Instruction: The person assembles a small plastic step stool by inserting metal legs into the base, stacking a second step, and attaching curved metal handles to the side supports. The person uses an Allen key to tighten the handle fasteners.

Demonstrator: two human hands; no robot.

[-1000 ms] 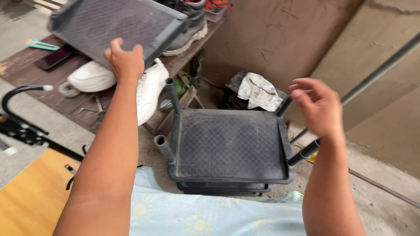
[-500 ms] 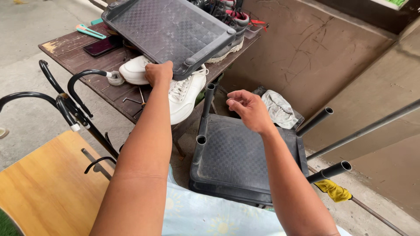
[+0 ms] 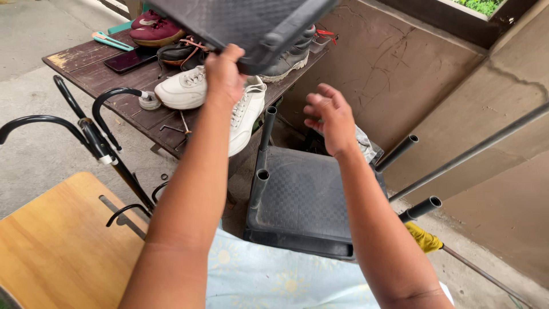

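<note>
Head view shows the left hand gripping the edge of a dark plastic tray lifted above the wooden table's right edge, while the right hand hovers spread over a second tray below.

Our left hand has lifted the dark plastic tray higher: a second ago it lay tilted over the shoes on the desk, and now it sits above them at the top edge of the view, our grip closed on its near rim. With the tray raised, the maroon shoes and the grey shoe show beneath it. Our right hand has drawn in from the far right; half a second ago it was low by the rim of the lower tray, and now it hovers open above it, fingers spread, touching nothing.
</note>
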